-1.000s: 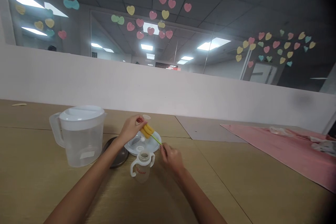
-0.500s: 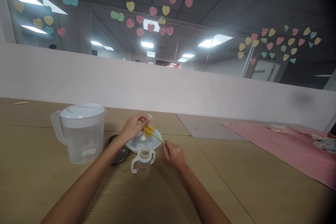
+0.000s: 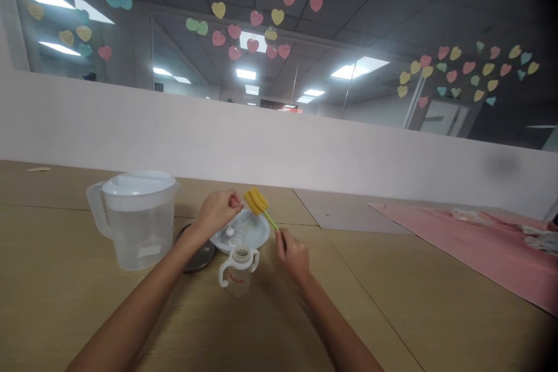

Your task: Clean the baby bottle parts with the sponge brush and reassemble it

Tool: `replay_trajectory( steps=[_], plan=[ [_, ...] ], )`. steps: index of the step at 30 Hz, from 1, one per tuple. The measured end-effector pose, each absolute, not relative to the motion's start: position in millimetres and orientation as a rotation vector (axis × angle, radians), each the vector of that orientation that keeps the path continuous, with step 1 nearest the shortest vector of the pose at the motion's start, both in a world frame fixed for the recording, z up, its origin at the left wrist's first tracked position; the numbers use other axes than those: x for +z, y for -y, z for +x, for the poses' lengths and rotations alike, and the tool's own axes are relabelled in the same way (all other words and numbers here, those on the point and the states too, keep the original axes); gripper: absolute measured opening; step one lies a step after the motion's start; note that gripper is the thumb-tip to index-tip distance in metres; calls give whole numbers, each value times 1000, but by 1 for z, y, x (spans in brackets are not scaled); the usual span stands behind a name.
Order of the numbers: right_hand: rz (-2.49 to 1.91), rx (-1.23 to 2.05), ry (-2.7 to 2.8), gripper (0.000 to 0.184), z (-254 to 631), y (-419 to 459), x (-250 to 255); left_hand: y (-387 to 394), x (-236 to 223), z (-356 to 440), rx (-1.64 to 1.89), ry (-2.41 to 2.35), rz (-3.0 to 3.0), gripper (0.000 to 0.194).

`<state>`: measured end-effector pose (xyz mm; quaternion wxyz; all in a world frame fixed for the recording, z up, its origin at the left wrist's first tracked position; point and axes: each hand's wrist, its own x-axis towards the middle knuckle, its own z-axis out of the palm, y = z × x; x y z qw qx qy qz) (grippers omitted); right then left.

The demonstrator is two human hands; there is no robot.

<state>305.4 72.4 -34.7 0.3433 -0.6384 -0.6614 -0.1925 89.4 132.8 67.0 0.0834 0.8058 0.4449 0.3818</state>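
My right hand [image 3: 294,256] grips the thin green handle of a sponge brush [image 3: 256,201], whose yellow sponge head is raised above a white bowl [image 3: 264,238]. Just left of the sponge, my left hand [image 3: 221,208] is closed in a pinch on a clear straw nipple, mostly hidden by the fingers; its small white weighted end [image 3: 229,231] shows below them, over the bowl. The sponge appears apart from the left fingers. In front of the bowl stands a clear baby bottle [image 3: 239,279] with two white handles, upright and uncapped. Another clear ring-like part [image 3: 235,242] lies in the bowl.
A lidded translucent pitcher [image 3: 139,232] stands at the left. Between it and the bowl is a dark round lid or dish [image 3: 200,257], partly behind my left forearm. A pink cloth [image 3: 471,250] with crumpled plastic covers the right side. A white wall [image 3: 261,145] borders the table's back.
The sponge head has moved up and right, away from the left fingers. My left hand has shifted slightly left, and the white weighted end with it.
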Motion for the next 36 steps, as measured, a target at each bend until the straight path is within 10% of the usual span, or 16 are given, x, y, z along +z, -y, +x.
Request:
replay_trajectory(
  steps=[20, 36],
  plan=[
    [-1716, -580, 1709, 52, 310, -79, -37, -179, 37, 43, -41, -1999, 2441, 21],
    [-1717, -587, 1724, 49, 313, -82, -40, -165, 10, 109, 293, -1485, 2764, 40]
  ],
)
